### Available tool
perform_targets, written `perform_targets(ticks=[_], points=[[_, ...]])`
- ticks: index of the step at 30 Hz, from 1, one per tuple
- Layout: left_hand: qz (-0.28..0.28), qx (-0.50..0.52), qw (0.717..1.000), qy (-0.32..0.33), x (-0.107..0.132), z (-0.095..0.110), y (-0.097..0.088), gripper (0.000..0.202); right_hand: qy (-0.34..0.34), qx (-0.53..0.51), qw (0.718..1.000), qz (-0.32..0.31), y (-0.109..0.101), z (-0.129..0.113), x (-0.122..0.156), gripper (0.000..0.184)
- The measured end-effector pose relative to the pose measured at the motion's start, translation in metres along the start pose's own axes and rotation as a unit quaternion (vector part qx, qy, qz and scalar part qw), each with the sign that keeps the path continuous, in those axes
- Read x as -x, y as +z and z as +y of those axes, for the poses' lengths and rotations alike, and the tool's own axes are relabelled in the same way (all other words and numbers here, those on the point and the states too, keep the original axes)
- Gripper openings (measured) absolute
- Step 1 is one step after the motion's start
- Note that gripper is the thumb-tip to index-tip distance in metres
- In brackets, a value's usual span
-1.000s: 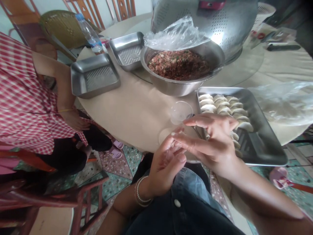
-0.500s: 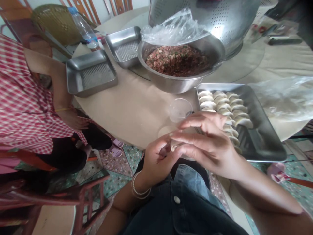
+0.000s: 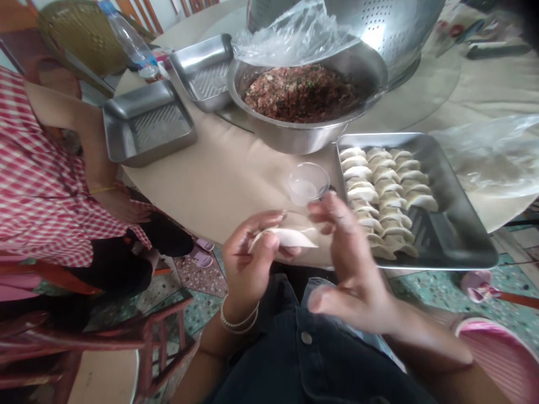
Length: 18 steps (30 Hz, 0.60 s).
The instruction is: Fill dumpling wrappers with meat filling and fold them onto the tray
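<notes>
A folded white dumpling (image 3: 290, 238) sits in my left hand (image 3: 248, 258), pinched between thumb and fingers. My right hand (image 3: 353, 269) is apart from it on the right, thumb and fingers spread, holding nothing. Just beyond the hands, a small clear bowl (image 3: 309, 182) stands on the table. Rows of finished dumplings (image 3: 385, 188) lie in a metal tray (image 3: 467, 235) to the right. Farther back, a steel bowl (image 3: 295, 140) contains minced meat filling (image 3: 298, 92) with green bits, partly under a clear plastic bag (image 3: 290, 39).
Two metal trays (image 3: 147, 129) stand at the left by a plastic bottle (image 3: 130, 42). A large colander (image 3: 391, 33) is behind the bowl, and a plastic bag (image 3: 497, 157) lies at the right. A person in a checked shirt (image 3: 50, 185) is on the left; a pink basin (image 3: 497, 359) is low right.
My right hand has come off the dumpling, moved right and opened. My left hand keeps the dumpling, now in plain sight. The view has shifted slightly.
</notes>
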<state>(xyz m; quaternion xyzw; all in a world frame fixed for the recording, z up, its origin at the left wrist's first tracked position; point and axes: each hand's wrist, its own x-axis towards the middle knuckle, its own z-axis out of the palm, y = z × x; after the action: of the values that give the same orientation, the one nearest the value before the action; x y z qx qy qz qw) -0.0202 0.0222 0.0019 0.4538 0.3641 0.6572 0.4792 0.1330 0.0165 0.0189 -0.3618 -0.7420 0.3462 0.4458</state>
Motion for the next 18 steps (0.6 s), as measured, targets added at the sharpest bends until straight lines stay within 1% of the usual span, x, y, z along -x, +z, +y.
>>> perform_targets(ticks=[2, 3, 5, 6, 8, 10, 14, 16, 18], points=[[0.018, 0.015, 1.000, 0.002, -0.002, 0.003, 0.001, 0.017, 0.067, -0.106, 0.992, -0.027, 0.020, 0.006, 0.008, 0.094], [0.015, 0.017, 1.000, 0.005, -0.002, 0.003, 0.002, 0.017, 0.083, -0.146, 0.985, -0.048, 0.028, 0.008, 0.010, 0.093], [0.002, 0.008, 1.000, 0.023, -0.002, 0.001, 0.004, 0.017, 0.081, -0.186, 0.977, -0.065, 0.039, 0.011, 0.011, 0.091], [-0.003, -0.001, 0.999, 0.037, -0.001, 0.000, 0.005, 0.017, 0.072, -0.187, 0.978, -0.065, 0.042, 0.012, 0.010, 0.089], [-0.007, -0.028, 0.997, 0.069, -0.001, -0.004, 0.005, 0.016, 0.053, -0.160, 0.984, -0.061, 0.042, 0.012, 0.009, 0.087], [-0.015, -0.061, 0.994, 0.093, 0.000, -0.005, 0.005, 0.015, 0.043, -0.123, 0.990, -0.057, 0.038, 0.012, 0.009, 0.090], [-0.017, -0.126, 0.987, 0.097, 0.002, -0.002, 0.005, 0.013, 0.019, -0.048, 0.998, -0.033, 0.034, 0.014, 0.011, 0.099], [-0.013, -0.142, 0.985, 0.095, 0.002, 0.000, 0.006, 0.012, 0.004, -0.015, 1.000, -0.011, 0.034, 0.015, 0.011, 0.098], [-0.012, -0.147, 0.984, 0.099, 0.002, 0.001, 0.007, 0.011, -0.002, 0.020, 1.000, 0.013, 0.034, 0.015, 0.011, 0.091]])
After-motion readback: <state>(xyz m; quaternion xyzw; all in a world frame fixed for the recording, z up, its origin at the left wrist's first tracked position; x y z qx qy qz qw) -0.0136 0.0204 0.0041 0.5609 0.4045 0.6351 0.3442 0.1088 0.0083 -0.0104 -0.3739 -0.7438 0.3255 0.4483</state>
